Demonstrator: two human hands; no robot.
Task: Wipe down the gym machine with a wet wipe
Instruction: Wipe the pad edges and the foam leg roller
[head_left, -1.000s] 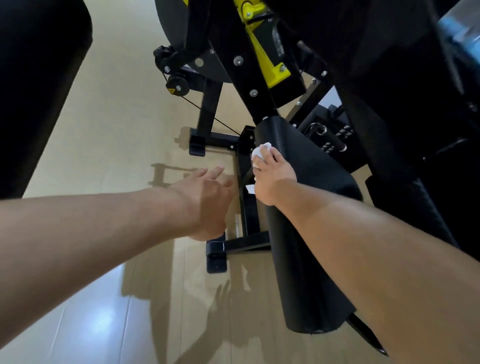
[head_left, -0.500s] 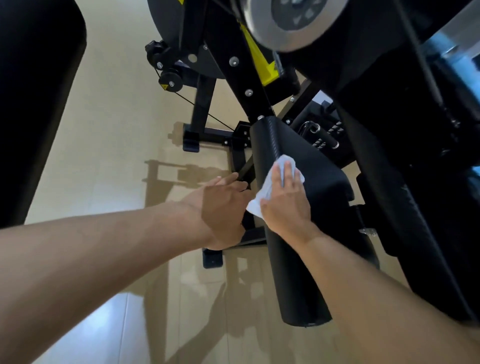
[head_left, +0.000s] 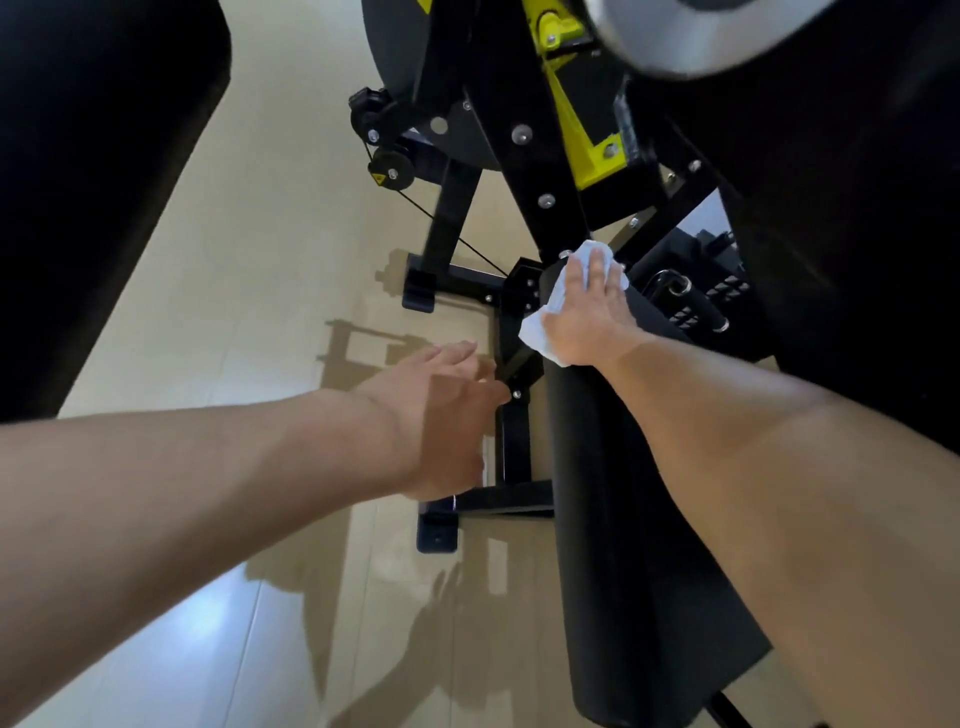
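A black padded seat (head_left: 613, 545) of the gym machine runs from the lower right up to the black and yellow frame (head_left: 545, 171). My right hand (head_left: 582, 312) lies flat, fingers straight, on the far end of the pad and presses a white wet wipe (head_left: 535, 327) against it. The wipe sticks out past my fingertips and beside my palm. My left hand (head_left: 447, 415) hovers over the floor left of the pad, fingers relaxed, holding nothing, close to the black base bar (head_left: 511, 441).
Black base feet (head_left: 436, 535) stand on the beige wooden floor (head_left: 249, 270). A pulley with a cable (head_left: 389, 171) sits at the frame's left. A large dark padded shape (head_left: 88, 182) fills the upper left, and a weight stack with a handle (head_left: 685, 301) lies right of the pad.
My right hand has slid the wipe further up the pad toward the frame. My left hand has drawn back from the pad's edge and its fingers have spread.
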